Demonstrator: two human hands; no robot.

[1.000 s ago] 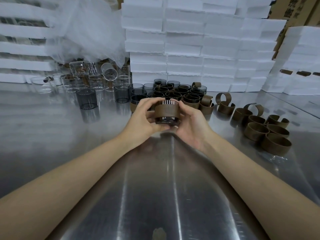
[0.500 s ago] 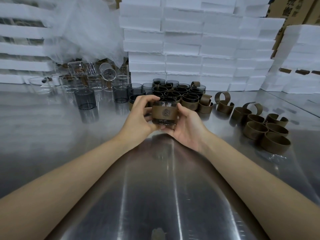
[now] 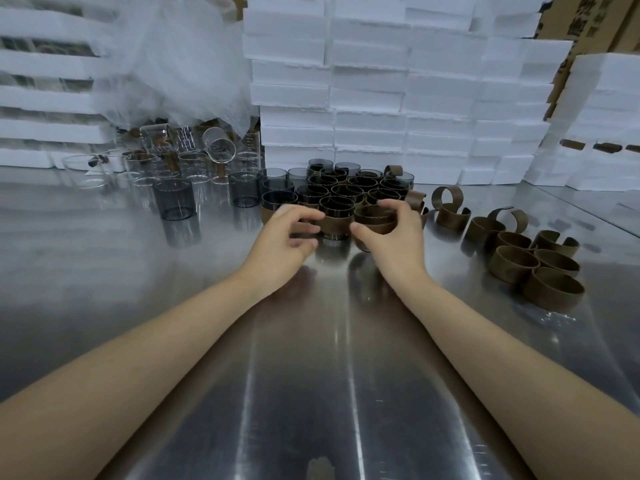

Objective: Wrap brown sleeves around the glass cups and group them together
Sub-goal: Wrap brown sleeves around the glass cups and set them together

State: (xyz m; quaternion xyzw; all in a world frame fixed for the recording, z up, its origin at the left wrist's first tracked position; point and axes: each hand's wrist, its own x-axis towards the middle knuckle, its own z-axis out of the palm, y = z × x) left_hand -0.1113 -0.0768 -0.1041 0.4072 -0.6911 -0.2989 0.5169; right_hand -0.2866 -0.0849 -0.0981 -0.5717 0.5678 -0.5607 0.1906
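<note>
A dark sleeved cup (image 3: 335, 223) stood upright on the counter, fronting the sleeved group (image 3: 356, 185); a second cup (image 3: 375, 216) stood just right of it. Bare smoky cups (image 3: 173, 202) stood left, and loose curled sleeves (image 3: 535, 265) lay right.

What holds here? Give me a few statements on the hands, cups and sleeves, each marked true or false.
The right hand holds a sleeved cup. True.
The loose brown sleeves lie to the person's left. False: they lie to the right.
The grouped cups stand before stacked white foam boxes. True.
The table is wooden. False: it is shiny metal.
</note>
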